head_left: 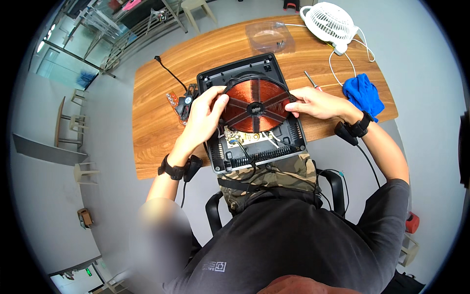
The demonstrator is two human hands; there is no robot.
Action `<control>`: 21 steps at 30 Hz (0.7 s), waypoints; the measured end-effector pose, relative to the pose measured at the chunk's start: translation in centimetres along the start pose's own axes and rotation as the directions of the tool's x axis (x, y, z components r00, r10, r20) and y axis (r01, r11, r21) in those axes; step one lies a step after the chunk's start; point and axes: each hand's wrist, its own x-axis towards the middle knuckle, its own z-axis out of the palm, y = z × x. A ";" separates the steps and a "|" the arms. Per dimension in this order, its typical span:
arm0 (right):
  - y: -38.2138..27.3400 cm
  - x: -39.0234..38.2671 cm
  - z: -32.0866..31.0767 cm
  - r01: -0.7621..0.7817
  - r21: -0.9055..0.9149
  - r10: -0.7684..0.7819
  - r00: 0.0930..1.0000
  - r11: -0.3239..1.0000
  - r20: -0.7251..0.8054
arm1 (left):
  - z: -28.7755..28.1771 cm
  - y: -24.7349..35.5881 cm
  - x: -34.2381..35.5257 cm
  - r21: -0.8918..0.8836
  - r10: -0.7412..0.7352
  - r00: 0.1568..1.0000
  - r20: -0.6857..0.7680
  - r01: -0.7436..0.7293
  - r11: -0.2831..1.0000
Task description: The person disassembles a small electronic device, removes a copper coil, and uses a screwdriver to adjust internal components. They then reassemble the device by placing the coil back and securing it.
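My left hand (208,112) grips the left edge of a round copper coil (242,98) with black radial bars, and my right hand (306,105) holds its right edge, thumb over the rim. The coil is over an open black appliance housing (235,66), which spans the table's front edge above my lap. Below the coil, a cream circuit board (249,139) with wires shows inside the housing. Left of the housing lies a small black fan part (188,100) beside an orange board (174,101). A thin screwdriver (312,80) lies to the right.
On the wooden table (156,137) are a white fan (327,22) with cables, a clear plastic tray (269,36), a blue cloth (362,95) and a black plug cord (171,73). Stools (85,174) and a metal rack (122,44) stand beyond.
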 end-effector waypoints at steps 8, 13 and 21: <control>1.2 1.8 -0.5 -0.034 0.230 0.055 0.995 0.972 -0.082 | 0.5 -2.4 2.2 -0.250 -0.146 0.971 0.191 0.192 0.949; 1.9 2.5 -0.5 -0.119 0.355 0.143 0.989 0.927 -0.043 | 1.0 -3.3 2.5 -0.261 -0.240 0.939 0.247 0.303 0.917; 2.8 3.5 0.8 -0.139 0.502 0.186 0.982 0.854 -0.045 | 2.2 -4.6 1.7 -0.407 -0.330 0.914 0.236 0.401 0.821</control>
